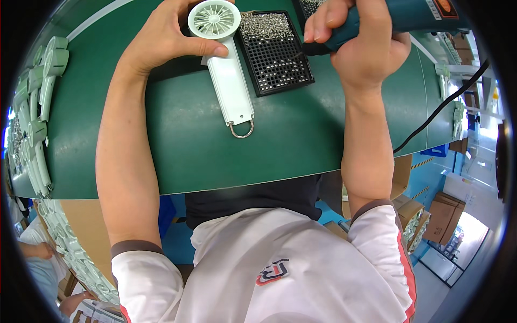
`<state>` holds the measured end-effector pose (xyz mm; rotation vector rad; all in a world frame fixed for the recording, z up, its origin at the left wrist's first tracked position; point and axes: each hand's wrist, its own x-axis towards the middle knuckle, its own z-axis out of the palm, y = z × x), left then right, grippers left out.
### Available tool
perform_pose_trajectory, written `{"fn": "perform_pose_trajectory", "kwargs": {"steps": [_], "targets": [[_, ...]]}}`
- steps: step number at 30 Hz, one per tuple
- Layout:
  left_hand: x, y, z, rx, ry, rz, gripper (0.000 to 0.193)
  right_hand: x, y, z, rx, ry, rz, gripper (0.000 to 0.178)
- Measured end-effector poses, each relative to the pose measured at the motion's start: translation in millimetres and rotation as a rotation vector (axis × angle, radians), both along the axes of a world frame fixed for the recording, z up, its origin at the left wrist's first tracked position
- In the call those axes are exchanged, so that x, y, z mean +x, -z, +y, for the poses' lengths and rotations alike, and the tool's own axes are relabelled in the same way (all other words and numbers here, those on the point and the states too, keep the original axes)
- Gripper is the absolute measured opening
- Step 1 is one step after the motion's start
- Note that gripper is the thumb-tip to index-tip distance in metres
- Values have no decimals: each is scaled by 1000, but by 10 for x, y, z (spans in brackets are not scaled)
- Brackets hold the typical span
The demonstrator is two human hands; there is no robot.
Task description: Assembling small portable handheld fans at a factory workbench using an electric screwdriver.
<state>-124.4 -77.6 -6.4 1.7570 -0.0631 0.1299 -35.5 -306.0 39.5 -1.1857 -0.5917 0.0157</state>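
A pale green handheld fan (pixel 231 86) lies on the green table, its round grille at the far end and a metal loop at the near end. My left hand (pixel 161 40) grips it just below the grille, thumb across the handle. My right hand (pixel 371 59) is wrapped round a dark teal electric screwdriver (pixel 409 19), which points left. The screwdriver's tip is over a black screw tray (pixel 264 48) beside the fan. Loose silver screws (pixel 266 24) heap at the tray's far end, and others sit in its holes.
Several pale green fan parts (pixel 37 113) are stacked along the table's left edge. A black cord (pixel 444 105) runs at the right. Another tray (pixel 309 6) shows at the top. Cardboard boxes (pixel 444 218) stand at the lower right; another person's hand (pixel 43 250) shows at the lower left.
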Motion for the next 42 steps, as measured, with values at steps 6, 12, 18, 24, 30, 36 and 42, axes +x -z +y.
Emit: {"fn": "perform_pose_trajectory", "kwargs": {"steps": [6,12,18,24,30,36,42], "targets": [[-15,19,11,-30,-2,4,72,-51,4,43,-52,-92,-72,22],[332,434,176,-210,501,-746,72,-50,-20,56,1,-1,28,26],[19,21,10,-27,31,-9,73,0,-8,26,16,23,31,27],[-37,11,64,34,40,4,67,221,52,-153,18,-248,-188,40],[38,41,55,10,74,-5,64,-109,-175,-205,146,-608,-139,47],[51,69,71,49,86,-52,62,-594,-280,-147,-28,-666,-74,54],[9,76,93,61,70,-75,62,-336,-80,-103,16,-893,-234,53]]}}
